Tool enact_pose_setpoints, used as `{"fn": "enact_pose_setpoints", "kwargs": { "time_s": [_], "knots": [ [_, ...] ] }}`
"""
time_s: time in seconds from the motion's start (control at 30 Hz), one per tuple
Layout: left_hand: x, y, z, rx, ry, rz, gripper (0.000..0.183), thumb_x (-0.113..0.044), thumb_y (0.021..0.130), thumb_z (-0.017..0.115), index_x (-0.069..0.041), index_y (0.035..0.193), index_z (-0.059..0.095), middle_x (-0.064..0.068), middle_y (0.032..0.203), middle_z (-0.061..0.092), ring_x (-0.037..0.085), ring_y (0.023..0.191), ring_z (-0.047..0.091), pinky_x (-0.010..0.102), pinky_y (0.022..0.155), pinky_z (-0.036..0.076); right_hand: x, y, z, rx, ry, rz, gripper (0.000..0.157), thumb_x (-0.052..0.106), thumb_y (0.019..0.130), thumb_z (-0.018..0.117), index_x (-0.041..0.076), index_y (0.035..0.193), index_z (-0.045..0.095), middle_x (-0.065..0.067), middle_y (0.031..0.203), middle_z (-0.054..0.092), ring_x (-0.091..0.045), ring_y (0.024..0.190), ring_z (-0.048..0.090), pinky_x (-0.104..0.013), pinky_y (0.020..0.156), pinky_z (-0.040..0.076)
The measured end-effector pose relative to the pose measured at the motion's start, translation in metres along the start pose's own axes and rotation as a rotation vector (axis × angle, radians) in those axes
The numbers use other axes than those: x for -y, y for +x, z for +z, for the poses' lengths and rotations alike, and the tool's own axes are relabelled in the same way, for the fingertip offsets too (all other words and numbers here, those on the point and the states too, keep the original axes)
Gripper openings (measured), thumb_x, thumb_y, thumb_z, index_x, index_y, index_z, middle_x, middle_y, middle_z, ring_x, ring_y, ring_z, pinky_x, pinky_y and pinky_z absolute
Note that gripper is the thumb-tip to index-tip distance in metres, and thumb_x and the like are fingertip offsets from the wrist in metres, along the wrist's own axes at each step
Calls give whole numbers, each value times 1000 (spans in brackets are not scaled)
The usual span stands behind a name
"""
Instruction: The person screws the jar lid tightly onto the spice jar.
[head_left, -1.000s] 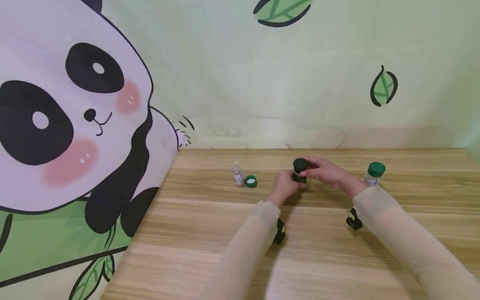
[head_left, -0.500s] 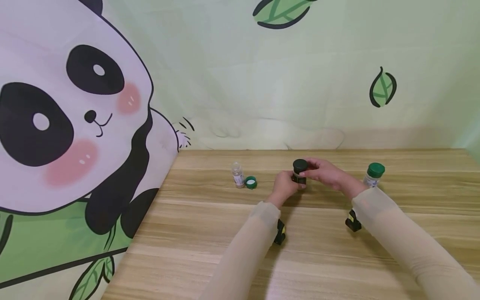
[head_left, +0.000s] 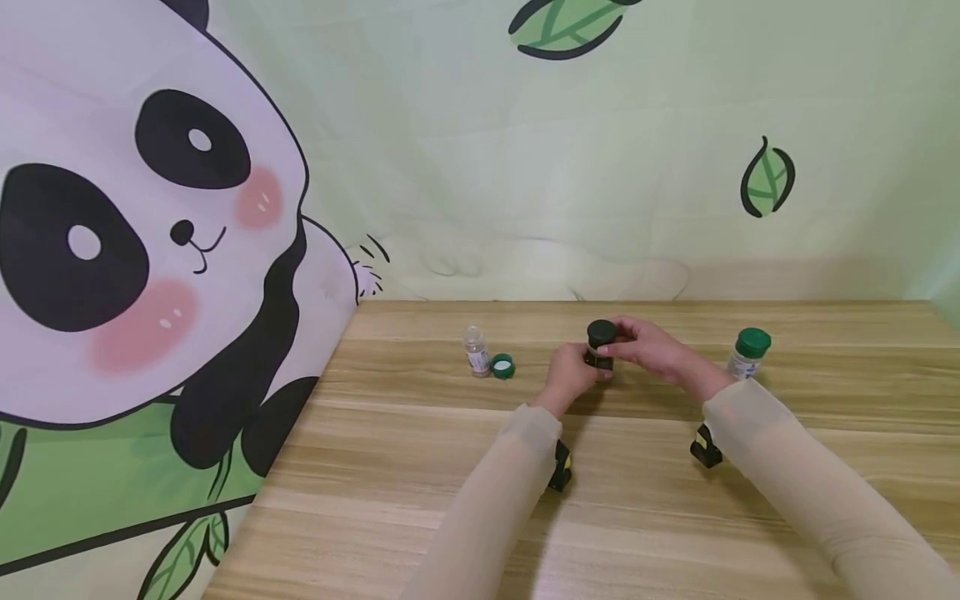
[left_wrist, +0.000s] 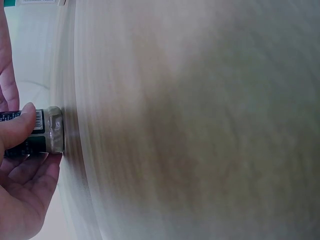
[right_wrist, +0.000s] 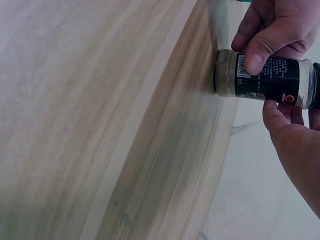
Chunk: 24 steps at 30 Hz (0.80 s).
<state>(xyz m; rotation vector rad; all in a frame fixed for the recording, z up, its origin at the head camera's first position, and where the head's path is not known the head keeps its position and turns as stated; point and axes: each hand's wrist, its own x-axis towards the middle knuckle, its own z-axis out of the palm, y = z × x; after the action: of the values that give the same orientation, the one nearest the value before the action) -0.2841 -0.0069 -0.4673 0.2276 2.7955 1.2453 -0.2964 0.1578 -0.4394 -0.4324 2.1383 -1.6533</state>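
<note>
While held, jar (right_wrist: 277,77) is between bottles (head_left: 477,357).

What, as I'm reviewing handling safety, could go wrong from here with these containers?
The black-capped jar could slip round in the left hand if the right hand, near its top, twists. The uncapped bottle, its green lid beside it, might tip if knocked. In the head view the right sleeve crosses in front of the green-capped bottle, so moving back might brush it.
</note>
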Motion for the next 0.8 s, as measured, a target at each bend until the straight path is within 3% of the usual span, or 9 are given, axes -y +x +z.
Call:
{"fn": "enact_pose_setpoints", "kwargs": {
  "time_s": [0.17,0.3,0.43,0.8],
  "knots": [
    [1,0,1,-4,-2,10,30,-12,82,85,-1,109,77,13,107,80,18,95,69,21,84,53,1,-2,2,-25,-40,-4,50,10,101,61,-10,143,42,-32,148,49,3,108,57,-17,98,48],
    [0,-1,0,-7,23,18,31,-13,82,85,-2,109,77,13,107,80,19,96,70,21,85,53,2,-3,6,-51,-68,-1,52,11,102,60,-9,145,40,-33,149,48,-21,127,57,-38,113,45],
    [-1,-1,0,-7,29,15,31,-14,82,85,-2,109,77,13,108,79,21,98,71,23,88,53,1,-2,8,-81,-71,9,53,11,101,60,-9,146,39,-33,150,47,-37,138,49,-53,119,38],
    [-1,-1,-1,-7,28,16,31,-13,82,85,-1,110,77,14,109,79,22,100,71,23,88,54,0,-1,10,-114,-68,10,54,12,100,62,-9,144,40,-33,150,47,-37,138,49,-49,118,40]
  ]
}}
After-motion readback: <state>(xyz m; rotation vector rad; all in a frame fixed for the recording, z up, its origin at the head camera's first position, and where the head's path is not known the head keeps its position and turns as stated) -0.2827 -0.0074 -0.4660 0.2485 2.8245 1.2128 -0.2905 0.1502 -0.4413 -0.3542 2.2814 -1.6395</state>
